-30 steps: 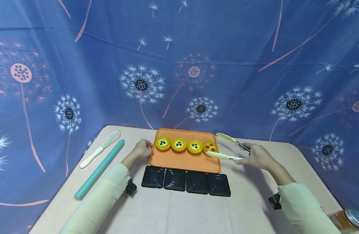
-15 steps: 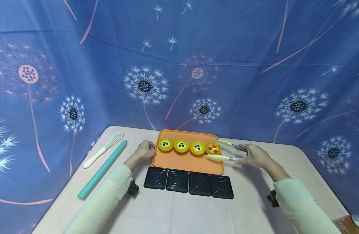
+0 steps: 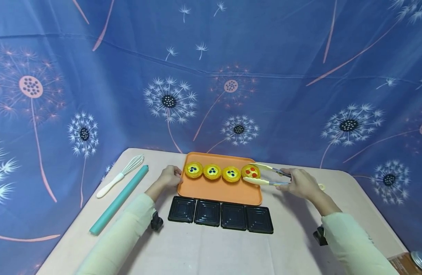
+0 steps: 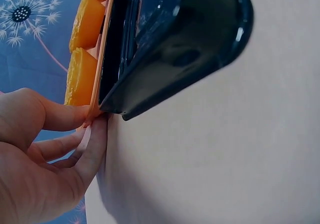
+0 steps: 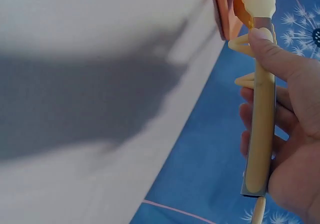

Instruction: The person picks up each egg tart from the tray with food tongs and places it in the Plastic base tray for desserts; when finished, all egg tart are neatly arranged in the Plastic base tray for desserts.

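Observation:
My left hand [image 3: 169, 177] pinches the left edge of an orange tray [image 3: 214, 191] between thumb and fingers; the left wrist view shows this hand [image 4: 45, 154] at the tray's rim. My right hand [image 3: 302, 183] holds cream-tipped tongs [image 3: 274, 183] by their handles. The tongs' two tips lie on either side of a tart with red topping [image 3: 251, 171], at the right end of a row on the tray. Whether they press on it cannot be told. Three tarts with blue dots [image 3: 212, 172] fill the row to its left. In the right wrist view the thumb lies along the tongs [image 5: 264, 124].
Several black square plastic trays [image 3: 207, 212] stand in a row in front of the orange tray. To the left lie a teal rolling pin [image 3: 119, 200] and a white whisk [image 3: 119, 176]. A jar with a silver lid [image 3: 408, 262] is at the lower right corner.
The tongs have moved left and their far tip has come in, so the tips now flank the red-topped tart. My left hand stays at the tray's edge. The head view has shifted slightly.

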{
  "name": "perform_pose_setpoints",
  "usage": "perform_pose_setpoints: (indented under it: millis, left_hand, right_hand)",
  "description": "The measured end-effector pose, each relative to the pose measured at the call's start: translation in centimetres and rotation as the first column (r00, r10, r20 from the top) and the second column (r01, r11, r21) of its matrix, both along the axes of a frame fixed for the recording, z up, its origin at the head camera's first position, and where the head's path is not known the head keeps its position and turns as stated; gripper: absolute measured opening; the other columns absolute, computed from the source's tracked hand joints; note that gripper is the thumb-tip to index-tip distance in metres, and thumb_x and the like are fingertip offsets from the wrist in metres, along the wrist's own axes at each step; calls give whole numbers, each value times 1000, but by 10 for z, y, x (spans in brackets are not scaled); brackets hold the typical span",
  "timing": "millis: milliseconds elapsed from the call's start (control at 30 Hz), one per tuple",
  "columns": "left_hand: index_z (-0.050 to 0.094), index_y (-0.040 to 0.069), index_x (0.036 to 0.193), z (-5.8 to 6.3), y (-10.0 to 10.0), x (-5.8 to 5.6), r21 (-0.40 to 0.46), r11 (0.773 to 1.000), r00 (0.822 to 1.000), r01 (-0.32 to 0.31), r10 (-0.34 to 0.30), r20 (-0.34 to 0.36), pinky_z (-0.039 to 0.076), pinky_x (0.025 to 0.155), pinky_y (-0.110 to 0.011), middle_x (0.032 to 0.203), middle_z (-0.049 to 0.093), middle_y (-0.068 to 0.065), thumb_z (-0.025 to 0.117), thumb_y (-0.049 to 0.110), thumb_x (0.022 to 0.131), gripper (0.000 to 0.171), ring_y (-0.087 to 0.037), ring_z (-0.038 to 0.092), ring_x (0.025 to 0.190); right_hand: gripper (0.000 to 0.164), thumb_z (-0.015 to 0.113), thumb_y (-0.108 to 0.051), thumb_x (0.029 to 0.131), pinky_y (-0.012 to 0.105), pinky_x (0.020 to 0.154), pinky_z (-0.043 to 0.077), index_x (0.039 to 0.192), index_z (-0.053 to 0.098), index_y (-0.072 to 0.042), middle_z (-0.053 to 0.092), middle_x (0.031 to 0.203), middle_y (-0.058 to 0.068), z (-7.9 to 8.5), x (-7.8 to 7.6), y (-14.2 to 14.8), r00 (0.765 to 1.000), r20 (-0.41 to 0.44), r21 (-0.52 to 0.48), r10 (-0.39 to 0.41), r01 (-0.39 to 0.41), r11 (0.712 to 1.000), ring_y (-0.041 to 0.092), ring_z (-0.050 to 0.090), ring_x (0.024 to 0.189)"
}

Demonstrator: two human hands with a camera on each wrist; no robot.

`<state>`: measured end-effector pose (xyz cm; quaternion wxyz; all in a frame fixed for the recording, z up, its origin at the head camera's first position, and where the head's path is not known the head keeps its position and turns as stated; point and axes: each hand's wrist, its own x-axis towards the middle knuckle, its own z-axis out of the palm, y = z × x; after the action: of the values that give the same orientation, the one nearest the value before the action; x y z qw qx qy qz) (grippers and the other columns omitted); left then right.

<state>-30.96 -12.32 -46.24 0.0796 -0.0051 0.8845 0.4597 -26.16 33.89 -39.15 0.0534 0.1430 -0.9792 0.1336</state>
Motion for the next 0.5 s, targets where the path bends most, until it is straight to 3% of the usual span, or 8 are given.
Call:
perform_pose_setpoints:
  millis: [133, 300, 500]
  left_hand:
    - [62, -8, 107, 0, 1, 0, -7, 1000, 1000, -1, 1, 1, 50, 62, -27, 89, 60, -12, 67, -6, 81, 27, -21, 56, 77]
    - [61, -8, 109, 3, 1, 1, -12, 1000, 1000, -3, 3, 6, 51, 63, -27, 89, 61, -13, 67, -6, 82, 28, -21, 57, 77]
    - [63, -8, 105, 3, 1, 3, -1, 1000, 1000, -9, 9, -8, 48, 62, -27, 85, 60, -11, 67, -5, 80, 26, -21, 55, 74]
  right_hand:
    - [67, 87, -31, 74, 33, 48, 30, 127, 63, 4, 67, 85, 11, 8, 3, 2, 1000, -10, -5, 1, -1, 1000, 17, 40, 57]
    - [70, 85, -32, 76, 32, 46, 27, 130, 60, 5, 52, 64, 0, 17, 9, 2, 1000, -6, 9, 7, -7, 1000, 16, 34, 51]
    - [74, 85, -34, 76, 31, 45, 27, 133, 59, 6, 41, 57, -3, 27, 21, 5, 1000, -20, 11, 14, -14, 1000, 15, 34, 50]
